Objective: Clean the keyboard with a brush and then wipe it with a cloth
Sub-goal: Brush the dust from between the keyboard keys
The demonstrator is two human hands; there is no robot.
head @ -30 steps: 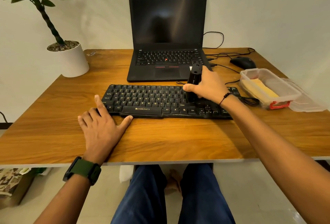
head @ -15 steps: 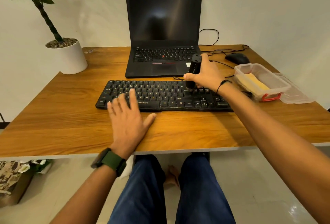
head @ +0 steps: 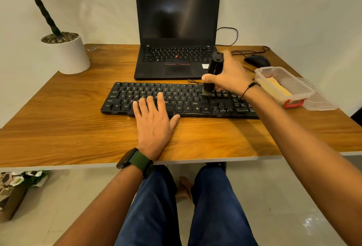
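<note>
right hand [head: 232,77] grips black cylindrical brush [head: 213,70], bristles on black plastic keyboard [head: 188,98] | left hand [head: 154,120] flat, fingers straight on keys

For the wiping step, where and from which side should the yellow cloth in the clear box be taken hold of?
Probably best pinched at the cloth's near edge, coming straight down from above. The clear box is open-topped with its lid lying beside it, and its walls block any sideways approach. The cloth lies flat inside. The right hand grips the brush, so it must be freed first, or the left hand reaches across.
</note>
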